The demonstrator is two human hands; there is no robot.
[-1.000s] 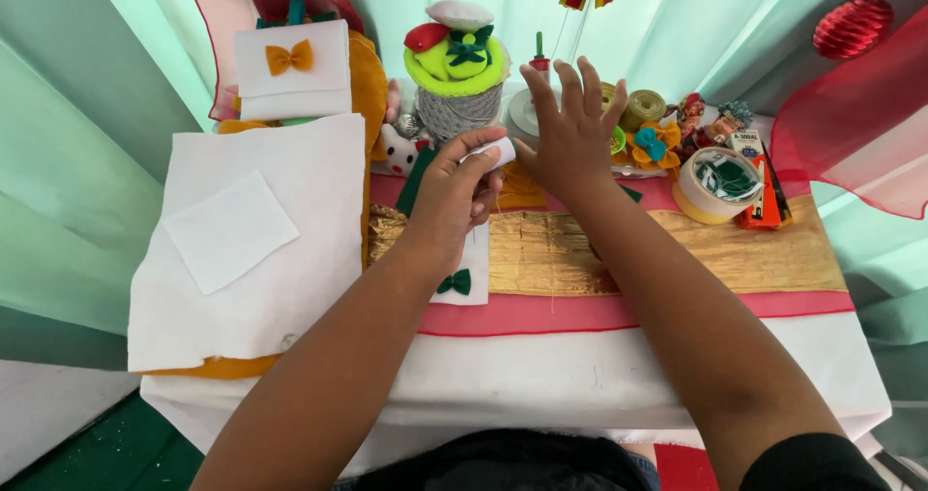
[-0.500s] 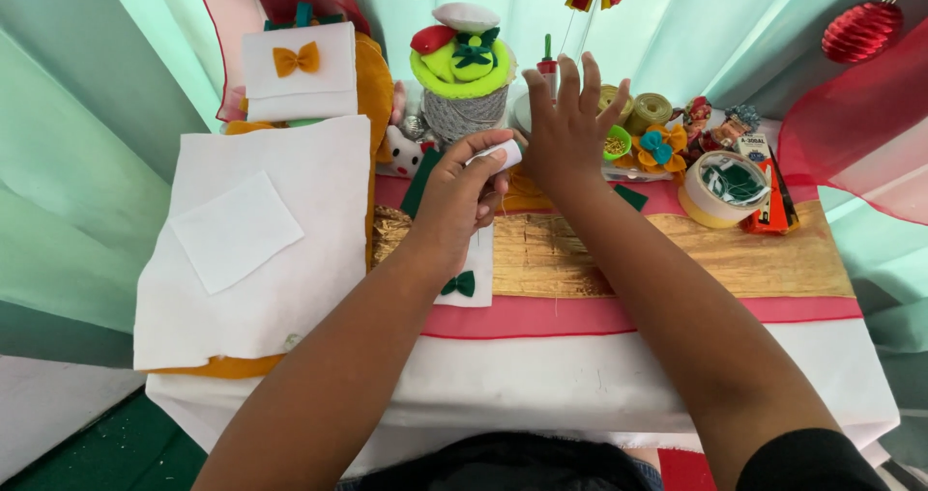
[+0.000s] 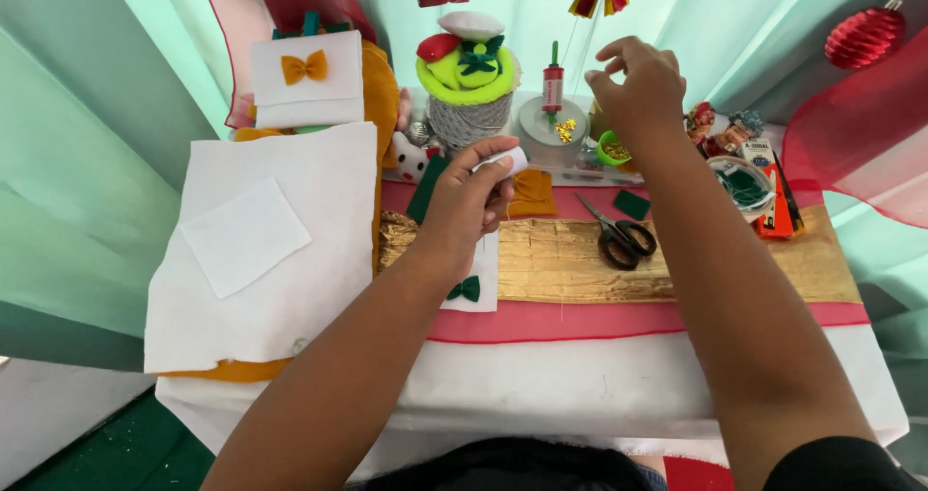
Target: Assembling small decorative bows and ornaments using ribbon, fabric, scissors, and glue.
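Standing beside the table, I see that the right hand [image 3: 640, 87] has risen since a moment ago: earlier it lay spread flat, fingers wide, low over the craft things, and now it is lifted up with thumb and forefinger pinched together. Whether something thin, like a thread, runs between those fingertips, I cannot tell; it is too fine to see. Because this hand moved away, the black-handled scissors [image 3: 622, 238] are now uncovered, lying just below it on the golden woven mat [image 3: 677, 259].

The left hand [image 3: 469, 201] has hardly moved. Its fingers are closed around a small white felt piece [image 3: 510, 159], which it holds near the fingertips, above an orange felt scrap [image 3: 534, 193]. Below this hand, near the wrist, a white felt strip with a green bow [image 3: 469, 288] rests on the mat. Far to the left of it lies a large white felt sheet [image 3: 280, 240].

To me the lifted pinch looks like a pulling motion, as in sewing, so the work on the white piece seems in progress.
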